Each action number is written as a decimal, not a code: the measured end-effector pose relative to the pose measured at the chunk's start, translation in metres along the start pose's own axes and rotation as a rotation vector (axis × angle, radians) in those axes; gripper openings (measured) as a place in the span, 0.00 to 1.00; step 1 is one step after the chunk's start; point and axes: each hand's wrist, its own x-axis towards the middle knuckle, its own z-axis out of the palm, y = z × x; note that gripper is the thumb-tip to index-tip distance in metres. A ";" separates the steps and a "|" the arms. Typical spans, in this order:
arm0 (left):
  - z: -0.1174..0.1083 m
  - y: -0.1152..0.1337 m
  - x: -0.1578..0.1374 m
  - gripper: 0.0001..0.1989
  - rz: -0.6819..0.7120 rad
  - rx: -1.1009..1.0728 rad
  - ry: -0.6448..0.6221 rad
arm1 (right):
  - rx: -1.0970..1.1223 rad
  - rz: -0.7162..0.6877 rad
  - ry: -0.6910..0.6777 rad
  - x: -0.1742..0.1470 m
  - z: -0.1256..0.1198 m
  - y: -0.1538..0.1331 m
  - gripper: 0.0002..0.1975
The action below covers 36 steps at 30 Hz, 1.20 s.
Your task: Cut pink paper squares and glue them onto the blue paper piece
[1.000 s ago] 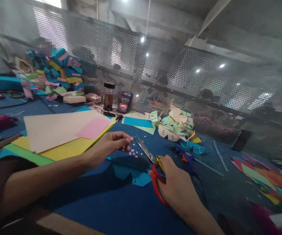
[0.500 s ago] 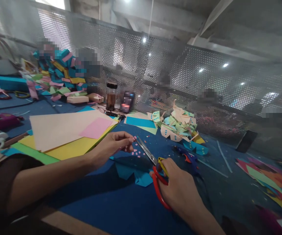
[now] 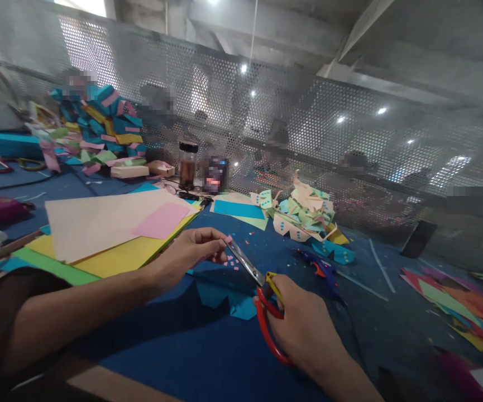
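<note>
scissors [image 3: 258,275] have closed further, tips at pink paper [image 3: 228,239] in left fingers [image 3: 213,245].

We can read no text, label, brand, number or sign anywhere here. The dark, upright rectangular object with red and blue patches [image 3: 215,174] is pixelated, and the blue dots on the cream cut-paper piece [image 3: 289,228] seem, from here, plain marks.
</note>
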 end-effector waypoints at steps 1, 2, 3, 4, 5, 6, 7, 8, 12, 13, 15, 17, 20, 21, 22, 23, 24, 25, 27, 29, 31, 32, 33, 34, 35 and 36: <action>0.000 0.000 0.000 0.11 -0.003 -0.001 0.004 | -0.002 -0.002 0.000 0.000 0.000 0.000 0.06; 0.001 0.000 0.000 0.11 -0.006 -0.002 0.007 | -0.003 -0.003 0.000 0.000 0.001 0.000 0.06; 0.001 0.000 0.000 0.11 -0.009 -0.002 0.008 | -0.003 -0.006 0.001 0.000 0.001 0.000 0.06; 0.001 0.000 0.000 0.11 -0.010 -0.003 0.006 | -0.002 -0.008 0.003 0.001 0.002 0.000 0.06; 0.001 0.000 0.000 0.10 -0.009 -0.002 0.003 | 0.000 -0.010 0.002 0.001 0.002 0.001 0.06; 0.002 0.000 0.000 0.10 -0.004 0.000 0.000 | 0.002 -0.012 0.000 0.001 0.003 0.001 0.06; 0.002 0.000 0.000 0.10 0.002 0.003 -0.004 | 0.004 -0.014 0.000 0.001 0.004 0.002 0.06; 0.002 0.000 0.000 0.10 0.006 0.008 -0.006 | 0.007 -0.015 -0.002 0.001 0.004 0.002 0.06; 0.002 0.001 0.001 0.11 0.005 0.026 -0.007 | 0.004 -0.026 -0.001 0.000 0.006 0.004 0.06; 0.002 0.001 0.001 0.11 0.002 0.025 -0.007 | 0.001 -0.028 -0.002 -0.001 0.006 0.004 0.06; 0.002 0.001 0.002 0.11 0.002 0.022 -0.008 | -0.002 -0.027 -0.004 -0.001 0.005 0.004 0.06; 0.002 0.001 0.002 0.11 0.006 0.022 -0.006 | -0.001 -0.027 -0.007 -0.001 0.004 0.003 0.06; 0.002 0.000 0.001 0.11 0.014 0.033 -0.006 | 0.004 -0.023 -0.014 -0.001 0.004 0.002 0.06; 0.002 0.000 0.001 0.11 0.014 0.038 -0.003 | 0.007 -0.022 -0.015 -0.001 0.004 0.002 0.06; 0.001 0.000 0.001 0.11 0.014 0.042 -0.001 | 0.011 -0.022 -0.014 -0.001 0.004 0.003 0.06; 0.001 0.000 0.001 0.11 0.015 0.045 0.000 | 0.015 -0.023 -0.012 -0.001 0.004 0.003 0.06; 0.001 -0.001 0.001 0.11 0.015 0.046 -0.001 | 0.018 -0.025 -0.011 -0.001 0.005 0.003 0.06; 0.001 -0.001 0.000 0.11 0.016 0.046 -0.003 | 0.019 -0.023 -0.012 -0.001 0.005 0.003 0.07; 0.000 0.000 0.000 0.11 0.014 0.045 -0.011 | 0.013 -0.012 -0.022 0.000 0.005 0.003 0.07; 0.001 0.000 -0.001 0.11 0.009 0.043 -0.010 | 0.006 -0.006 -0.031 0.001 0.004 0.002 0.07; 0.001 0.000 -0.001 0.11 0.007 0.041 -0.006 | 0.000 -0.011 -0.030 0.001 0.003 0.002 0.07; 0.001 0.000 -0.001 0.11 0.007 0.041 -0.005 | -0.001 -0.014 -0.028 0.001 0.003 0.001 0.07; 0.001 0.000 -0.001 0.11 0.009 0.040 -0.006 | -0.003 -0.016 -0.025 0.001 0.003 0.001 0.07; 0.001 0.000 0.000 0.11 0.011 0.040 -0.008 | -0.005 -0.016 -0.022 0.001 0.003 0.001 0.07; 0.001 0.000 0.000 0.11 0.014 0.041 -0.011 | -0.007 -0.016 -0.018 0.001 0.003 0.001 0.07; 0.001 0.000 0.000 0.11 0.017 0.044 -0.014 | -0.008 -0.017 -0.013 0.001 0.003 0.002 0.07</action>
